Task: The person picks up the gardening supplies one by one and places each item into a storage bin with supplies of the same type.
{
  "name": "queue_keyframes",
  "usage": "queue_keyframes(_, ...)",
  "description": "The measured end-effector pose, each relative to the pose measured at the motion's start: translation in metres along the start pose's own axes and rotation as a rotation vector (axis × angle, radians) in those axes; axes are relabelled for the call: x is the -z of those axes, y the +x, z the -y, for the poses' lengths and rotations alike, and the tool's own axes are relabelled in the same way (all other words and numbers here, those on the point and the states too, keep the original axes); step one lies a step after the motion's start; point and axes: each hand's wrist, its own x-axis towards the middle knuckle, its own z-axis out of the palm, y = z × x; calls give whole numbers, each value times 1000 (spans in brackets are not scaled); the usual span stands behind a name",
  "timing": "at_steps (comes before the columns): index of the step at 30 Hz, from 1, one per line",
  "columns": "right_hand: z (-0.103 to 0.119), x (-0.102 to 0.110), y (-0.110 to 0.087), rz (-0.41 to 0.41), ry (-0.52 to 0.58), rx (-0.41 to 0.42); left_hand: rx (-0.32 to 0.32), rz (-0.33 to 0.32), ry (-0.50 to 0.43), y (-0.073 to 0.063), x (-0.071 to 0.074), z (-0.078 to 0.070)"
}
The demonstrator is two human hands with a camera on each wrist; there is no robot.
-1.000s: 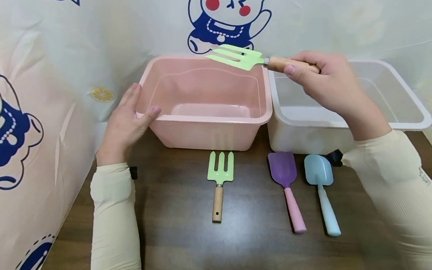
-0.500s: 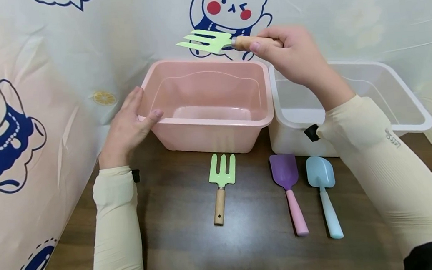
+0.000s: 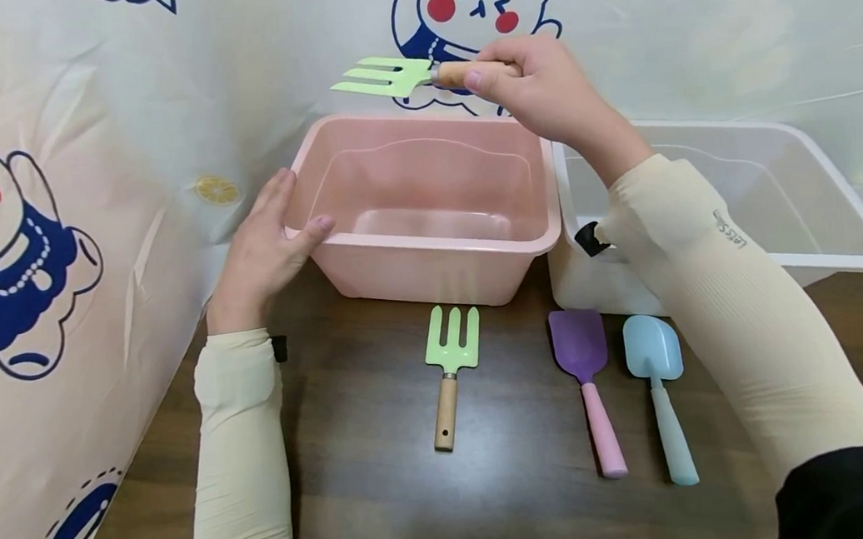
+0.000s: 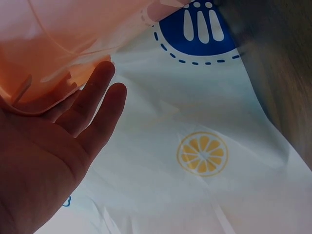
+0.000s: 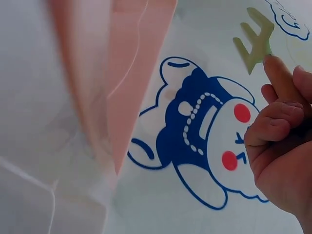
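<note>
Noted green fork (image 3: 412, 74) held above rim height of pink bin (image 3: 402, 273), handle-gripped in curled fingers of right hand (image 3: 542, 86) (presumably leaving tines free). Observed left hand (image 3: 260, 241) touching bin's left rim with straight fingers, likely steadying it.

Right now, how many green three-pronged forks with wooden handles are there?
2: one fork in the right hand, another fork on the brown table before the pink plastic tub. The white plastic tub is partly hidden.
</note>
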Motion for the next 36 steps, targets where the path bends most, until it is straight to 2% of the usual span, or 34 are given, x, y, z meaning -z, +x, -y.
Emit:
queue_keyframes(7,2,-14,19,70,-7,-2,2,-16,-4,-4,2,0)
queue_keyframes(12,3,-22,34,68,-7,-25,1,-27,-6,-6,6,1)
queue_keyframes(20,-2,-42,48,112,183,-147,7,-24,-18,-11,4,2)
queue_keyframes(24,-10,-52,48,127,224,-160,-2,-20,-28,-11,3,-1)
queue_keyframes(28,-15,-56,48,174,209,-130,-9,-26,-34,-9,5,-5)
queue_keyframes(36,-17,-63,50,276,51,-142,4,-41,-42,-10,10,-5)
